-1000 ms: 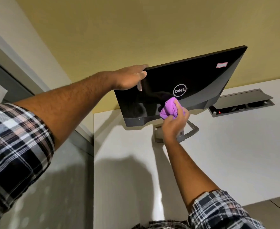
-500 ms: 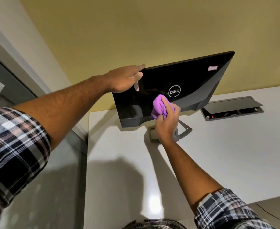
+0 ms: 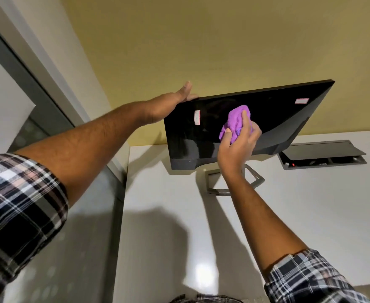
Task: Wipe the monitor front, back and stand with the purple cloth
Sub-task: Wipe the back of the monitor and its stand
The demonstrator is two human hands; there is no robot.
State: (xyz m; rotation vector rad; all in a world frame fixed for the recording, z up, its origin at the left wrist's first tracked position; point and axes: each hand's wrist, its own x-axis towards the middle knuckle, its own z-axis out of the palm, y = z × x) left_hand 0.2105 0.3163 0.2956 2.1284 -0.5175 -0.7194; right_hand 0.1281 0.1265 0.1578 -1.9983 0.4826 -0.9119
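- Right now the monitor [image 3: 245, 127] stands on the white bench [image 3: 311, 215] with its glossy black back toward the person, its long axis running left to right.
- The right hand [image 3: 237, 147] is the nearer one to the work: it presses the bunched purple cloth [image 3: 234, 121] against the middle of the back panel, fingers [image 3: 245, 121] curled over the wad and thumb pinching it from the left.
- Unwiped panel stretches to either side of the cloth; the stand [image 3: 234, 182] sits below the wrist, so it looks like a later step.
- The left hand [image 3: 171, 103] lies flat on the monitor's upper left corner, fingers straight and together, apparently bracing it.
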